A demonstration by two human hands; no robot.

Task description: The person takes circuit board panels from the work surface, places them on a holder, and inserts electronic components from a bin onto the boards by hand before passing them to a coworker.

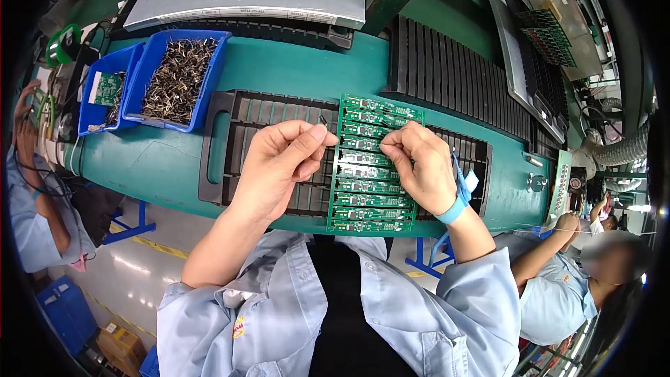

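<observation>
Green bench (279,63) spreads in front of me. Black rack (222,106) lies flat on it, closest to me, bearing green panel (370,187) crosswise. On my left, two blue bins stand side by side: big bin (164,124), small bin (86,116). To my right, beyond black rack, ribbed rack (447,63). Far rack (279,31) sits at back, left of ribbed rack. Near right end, metal bit (537,183), too small to make out.

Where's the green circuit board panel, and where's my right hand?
Green circuit board panel (367,172): head view, a middle row.
Right hand (426,171): head view, back of the hand.
</observation>
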